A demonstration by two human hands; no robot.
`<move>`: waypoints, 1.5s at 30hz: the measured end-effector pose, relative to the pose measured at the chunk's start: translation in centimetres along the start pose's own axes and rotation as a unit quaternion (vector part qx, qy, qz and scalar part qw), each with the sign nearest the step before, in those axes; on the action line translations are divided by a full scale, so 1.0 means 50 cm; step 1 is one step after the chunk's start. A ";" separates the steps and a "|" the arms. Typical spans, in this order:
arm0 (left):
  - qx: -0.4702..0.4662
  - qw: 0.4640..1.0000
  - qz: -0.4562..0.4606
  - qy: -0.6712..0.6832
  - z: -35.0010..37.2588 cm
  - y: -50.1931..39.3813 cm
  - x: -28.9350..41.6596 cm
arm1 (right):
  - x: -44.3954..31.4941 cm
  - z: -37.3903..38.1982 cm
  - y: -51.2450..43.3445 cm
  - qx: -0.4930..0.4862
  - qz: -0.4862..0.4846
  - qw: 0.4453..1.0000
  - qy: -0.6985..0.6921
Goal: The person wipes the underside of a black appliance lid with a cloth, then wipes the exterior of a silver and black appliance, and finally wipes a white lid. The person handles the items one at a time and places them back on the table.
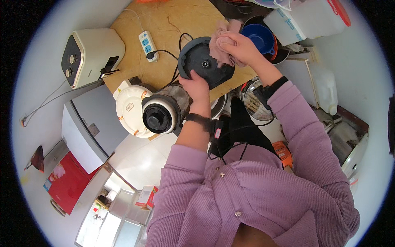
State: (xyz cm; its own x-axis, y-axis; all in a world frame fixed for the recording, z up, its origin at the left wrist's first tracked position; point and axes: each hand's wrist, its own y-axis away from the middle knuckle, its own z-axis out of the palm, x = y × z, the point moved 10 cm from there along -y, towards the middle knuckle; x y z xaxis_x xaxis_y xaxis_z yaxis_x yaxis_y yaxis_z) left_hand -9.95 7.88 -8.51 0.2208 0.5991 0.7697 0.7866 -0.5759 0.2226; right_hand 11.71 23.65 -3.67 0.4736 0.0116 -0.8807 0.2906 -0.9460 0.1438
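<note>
My left hand (pixel 197 87) grips the near edge of a dark grey appliance base (pixel 195 68), tilted above the table, with a round metal connector at its centre. A crumpled pink cloth (pixel 219 46) is bunched in my right hand (pixel 239 48); it hangs over the base's right side and seems to touch it. Just left of my left wrist stands a glass jug (pixel 177 94) with a black lid (pixel 157 119). Beside that jug is a cream round appliance (pixel 131 105) with orange marks on its rim.
A power strip (pixel 148 46) with a black plug and cord lies on the tan table (pixel 166 21). At left is a cream oven-like appliance (pixel 94 55) with knobs. Blue bowls (pixel 259 37) and a white plastic container (pixel 285 26) stand at right. A steel pot lid (pixel 257 103) sits below the table edge.
</note>
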 end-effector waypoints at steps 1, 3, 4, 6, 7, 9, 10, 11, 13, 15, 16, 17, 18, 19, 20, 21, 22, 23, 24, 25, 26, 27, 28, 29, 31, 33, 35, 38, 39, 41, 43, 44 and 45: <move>-0.001 1.000 0.006 0.001 -0.001 0.001 0.004 | 0.002 0.002 -0.005 0.002 -0.011 1.000 -0.016; 0.002 1.000 0.004 -0.016 -0.006 0.003 0.008 | 0.039 0.014 -0.018 -0.011 0.051 0.998 -0.023; 0.002 1.000 0.004 -0.025 -0.007 0.004 0.011 | 0.044 0.022 -0.028 -0.025 0.051 0.998 -0.027; -0.015 1.000 -0.011 -0.021 -0.005 0.008 0.012 | 0.052 0.034 -0.064 -0.044 0.065 0.997 -0.025; -0.020 1.000 -0.010 -0.017 -0.006 0.009 0.016 | 0.033 0.041 -0.087 -0.052 0.020 0.998 0.022; -0.029 0.999 -0.020 -0.012 -0.005 0.009 0.019 | -0.003 0.064 -0.126 -0.074 -0.054 0.989 0.113; -0.030 0.999 -0.018 -0.010 -0.006 0.010 0.022 | -0.019 0.082 -0.138 -0.100 -0.084 0.983 0.132; -0.030 0.999 -0.030 -0.013 -0.006 0.011 0.019 | -0.031 0.097 -0.152 -0.129 -0.101 0.974 0.158; -0.031 0.998 -0.051 -0.015 -0.004 0.012 0.012 | -0.066 0.126 -0.171 -0.174 -0.148 0.957 0.180; -0.030 0.998 -0.051 -0.007 -0.004 0.012 0.012 | -0.107 0.156 -0.182 -0.212 -0.190 0.941 0.185; -0.034 0.998 -0.052 0.001 -0.002 0.013 0.011 | -0.115 0.183 -0.186 -0.258 -0.175 0.934 0.172; -0.036 0.998 -0.056 0.011 0.000 0.012 0.008 | -0.119 0.214 -0.190 -0.306 -0.147 0.924 0.175; -0.036 0.998 -0.057 0.002 0.001 0.014 0.007 | -0.122 0.244 -0.189 -0.352 -0.117 0.910 0.185; -0.036 0.998 -0.058 0.000 0.001 0.014 0.005 | -0.144 0.270 -0.184 -0.375 -0.139 0.894 0.205; -0.039 0.998 -0.059 -0.002 0.003 0.014 0.002 | -0.162 0.294 -0.175 -0.396 -0.158 0.874 0.232; -0.043 0.997 -0.060 0.001 0.007 0.015 0.000 | -0.182 0.319 -0.163 -0.415 -0.179 0.851 0.267; -0.044 0.996 -0.067 0.024 0.010 0.015 -0.005 | -0.211 0.337 -0.154 -0.365 -0.230 0.829 0.357; -0.043 0.997 -0.069 0.018 0.011 0.016 -0.009 | -0.236 0.349 -0.139 -0.345 -0.254 0.818 0.384; -0.041 0.997 -0.064 0.018 0.012 0.016 -0.010 | -0.261 0.359 -0.123 -0.323 -0.278 0.805 0.412; -0.037 0.998 -0.049 0.014 0.012 0.016 -0.007 | -0.275 0.370 -0.104 -0.314 -0.284 0.789 0.445; -0.026 0.998 -0.055 0.025 0.010 0.016 -0.011 | -0.268 0.394 -0.096 -0.353 -0.239 0.771 0.474; -0.029 0.998 -0.050 0.035 0.013 0.015 -0.010 | -0.283 0.403 -0.090 -0.341 -0.251 0.771 0.476; -0.039 0.998 -0.041 0.043 0.017 0.015 -0.007 | -0.292 0.406 -0.079 -0.330 -0.263 0.775 0.470; -0.049 0.997 -0.031 0.051 0.020 0.013 -0.003 | -0.293 0.420 -0.084 -0.328 -0.267 0.778 0.464; -0.026 0.998 -0.031 0.050 0.012 0.016 -0.001 | -0.216 0.391 -0.106 -0.380 -0.164 0.808 0.419; -0.017 0.998 -0.051 0.021 0.006 0.019 -0.006 | -0.176 0.387 -0.141 -0.445 -0.137 0.814 0.347; -0.017 0.998 -0.056 0.002 0.003 0.018 -0.005 | -0.137 0.366 -0.177 -0.452 -0.162 0.798 0.365; -0.011 0.999 -0.038 -0.001 0.000 0.017 0.006 | -0.075 0.246 -0.213 -0.376 -0.086 0.882 0.270; -0.001 0.999 -0.038 -0.007 -0.003 0.017 0.007 | -0.056 0.214 -0.211 -0.354 -0.057 0.896 0.260; -0.002 0.999 -0.043 -0.009 -0.001 0.016 0.005 | -0.033 0.156 -0.199 -0.304 -0.025 0.923 0.237; -0.012 0.999 -0.042 0.000 0.001 0.015 0.004 | -0.019 0.112 -0.176 -0.248 -0.019 0.947 0.202; 0.000 1.000 -0.017 -0.015 -0.003 0.014 0.013 | -0.005 0.099 -0.166 -0.228 0.003 0.955 0.187; -0.002 1.000 -0.020 -0.015 -0.002 0.013 0.011 | 0.010 0.090 -0.154 -0.209 0.025 0.963 0.167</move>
State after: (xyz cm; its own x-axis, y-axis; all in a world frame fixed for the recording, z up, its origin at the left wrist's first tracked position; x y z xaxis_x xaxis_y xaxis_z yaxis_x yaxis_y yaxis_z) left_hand -9.39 7.76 -7.88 0.2058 0.6380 0.7421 0.7933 -0.5527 0.2552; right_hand 5.96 29.46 -7.23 0.7166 0.1395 -0.6834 0.5369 -0.7358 0.4127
